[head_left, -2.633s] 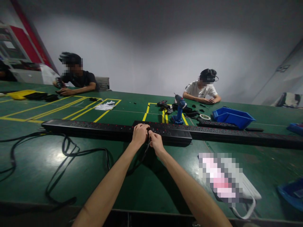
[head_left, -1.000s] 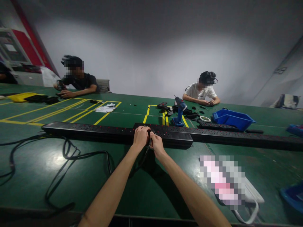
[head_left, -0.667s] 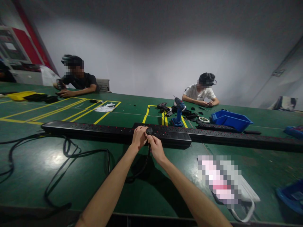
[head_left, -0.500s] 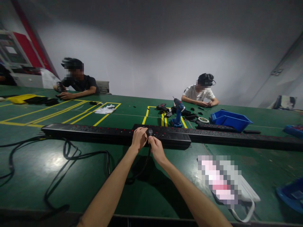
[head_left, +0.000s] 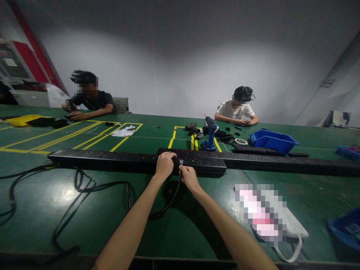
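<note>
A long black power strip (head_left: 208, 163) with red-marked sockets lies across the middle of the green table. My left hand (head_left: 165, 163) is closed over its front edge, fingers bent across the top. Beside it, my right hand (head_left: 189, 177) pinches the end of a black cable (head_left: 176, 195) at the strip's front side. A small greyish plug end (head_left: 181, 162) shows just above the right fingertips; its details are too small to tell. From the right hand the cable hangs down and curves left along the table.
More long black strips (head_left: 281, 162) extend left and right. Behind stand a blue cordless drill (head_left: 209, 135), a tape roll (head_left: 241, 141) and a blue bin (head_left: 274, 142). Loose cable (head_left: 98, 184) loops at left. A white strap (head_left: 295, 251) lies front right. Two people (head_left: 94, 99) sit opposite.
The plug end has come down slightly to the right with my right hand. My left hand has parted from it and its fingers now lie over the strip.
</note>
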A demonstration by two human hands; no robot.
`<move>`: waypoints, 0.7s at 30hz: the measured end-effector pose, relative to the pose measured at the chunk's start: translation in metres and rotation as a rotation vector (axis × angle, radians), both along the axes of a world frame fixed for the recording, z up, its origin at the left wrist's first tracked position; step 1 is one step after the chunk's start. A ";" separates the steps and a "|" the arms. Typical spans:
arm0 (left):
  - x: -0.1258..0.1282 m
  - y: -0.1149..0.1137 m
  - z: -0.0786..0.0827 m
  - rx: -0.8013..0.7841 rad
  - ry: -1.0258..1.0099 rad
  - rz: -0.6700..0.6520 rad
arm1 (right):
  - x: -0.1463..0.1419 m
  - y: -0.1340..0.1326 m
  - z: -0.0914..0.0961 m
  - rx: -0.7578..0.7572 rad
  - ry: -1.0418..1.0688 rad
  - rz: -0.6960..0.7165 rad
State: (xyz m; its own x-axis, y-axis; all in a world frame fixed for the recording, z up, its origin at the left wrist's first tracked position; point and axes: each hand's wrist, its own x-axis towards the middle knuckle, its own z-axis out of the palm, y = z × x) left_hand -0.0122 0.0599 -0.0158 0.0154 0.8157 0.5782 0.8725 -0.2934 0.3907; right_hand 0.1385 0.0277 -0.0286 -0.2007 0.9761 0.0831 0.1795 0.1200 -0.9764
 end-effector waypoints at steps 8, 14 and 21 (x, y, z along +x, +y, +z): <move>0.000 -0.002 -0.001 -0.013 -0.006 0.003 | 0.016 -0.001 0.020 0.060 -0.328 0.024; 0.001 -0.004 0.003 -0.066 -0.009 0.011 | 0.026 -0.001 0.024 0.199 -0.407 0.115; 0.000 -0.004 0.004 -0.067 -0.007 0.006 | 0.031 -0.003 0.020 0.225 -0.694 0.108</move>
State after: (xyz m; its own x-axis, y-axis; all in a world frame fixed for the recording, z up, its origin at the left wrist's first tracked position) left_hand -0.0118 0.0559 -0.0122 0.0067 0.8525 0.5227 0.8714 -0.2613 0.4151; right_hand 0.1698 0.0250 -0.0088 -0.3741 0.9222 0.0975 0.7230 0.3559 -0.5921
